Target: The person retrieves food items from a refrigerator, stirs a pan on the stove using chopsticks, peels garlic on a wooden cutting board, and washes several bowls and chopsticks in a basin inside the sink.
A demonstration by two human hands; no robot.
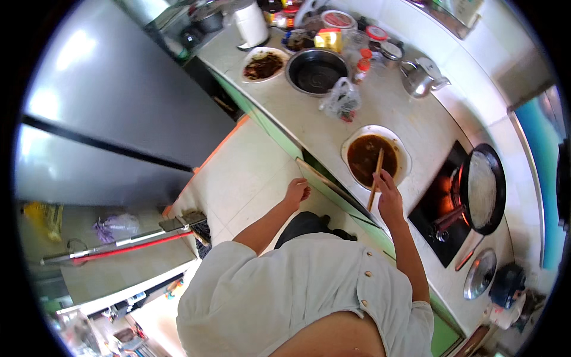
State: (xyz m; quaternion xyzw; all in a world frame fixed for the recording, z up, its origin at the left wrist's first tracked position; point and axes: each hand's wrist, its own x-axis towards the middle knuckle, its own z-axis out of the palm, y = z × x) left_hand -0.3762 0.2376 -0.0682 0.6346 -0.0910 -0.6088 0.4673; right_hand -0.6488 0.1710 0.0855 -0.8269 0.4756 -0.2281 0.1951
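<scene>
My right hand (389, 196) holds a pair of wooden chopsticks (376, 183) over the near side of a white bowl (403, 163). The chopsticks' upper ends point across dark brown broth (368, 154) in the bowl; whether their tips are dipped in it I cannot tell. My left hand (298, 192) hangs in front of the counter's edge, its fingers curled, with nothing visible in it. To the right, a black frying pan (502, 192) with pale, whitish contents rests on a glowing black cooktop (428, 212).
A dark metal basin (316, 73), a knotted plastic bag (341, 100) and a plate of dark food (264, 64) stand farther along the counter. A steel kettle (419, 80) is by the wall. A glass lid (481, 273) lies beyond the cooktop. One cabinet drawer or door (332, 185) juts out near me.
</scene>
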